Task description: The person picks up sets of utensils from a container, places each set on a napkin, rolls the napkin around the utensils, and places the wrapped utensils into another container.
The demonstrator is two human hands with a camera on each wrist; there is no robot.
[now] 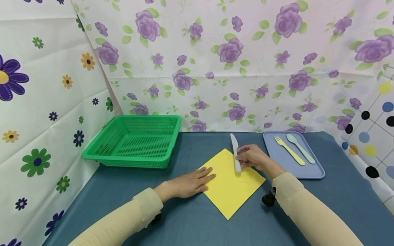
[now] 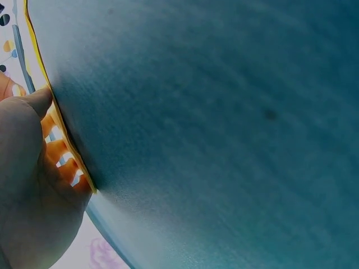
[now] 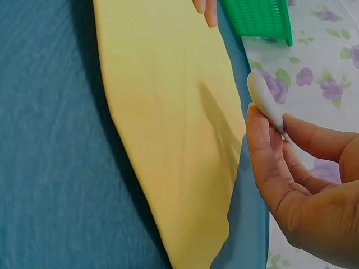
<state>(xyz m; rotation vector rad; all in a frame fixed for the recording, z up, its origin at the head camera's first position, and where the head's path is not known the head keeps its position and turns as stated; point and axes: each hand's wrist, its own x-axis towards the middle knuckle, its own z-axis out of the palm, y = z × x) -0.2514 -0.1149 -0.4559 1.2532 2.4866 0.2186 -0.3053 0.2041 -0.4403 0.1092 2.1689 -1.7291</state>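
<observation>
A yellow napkin [image 1: 229, 191], square and turned so one corner points toward me, lies on the blue table. My left hand [image 1: 192, 182] rests on its left corner with fingers straight and spread. Over the napkin's upper right side, my right hand [image 1: 253, 157] pinches a white plastic knife [image 1: 235, 145] by its handle between thumb and fingers. The blade points away from me, and in the right wrist view the knife handle [image 3: 262, 98] is above the napkin's surface, casting a shadow on it.
A green plastic basket [image 1: 129, 162] stands at the back left. At the right lies a blue-grey tray [image 1: 274, 167] bearing a yellow fork [image 1: 289, 150] and a pale green spoon [image 1: 301, 148]. Floral cloth [image 1: 209, 61] hangs behind the table [image 1: 184, 218].
</observation>
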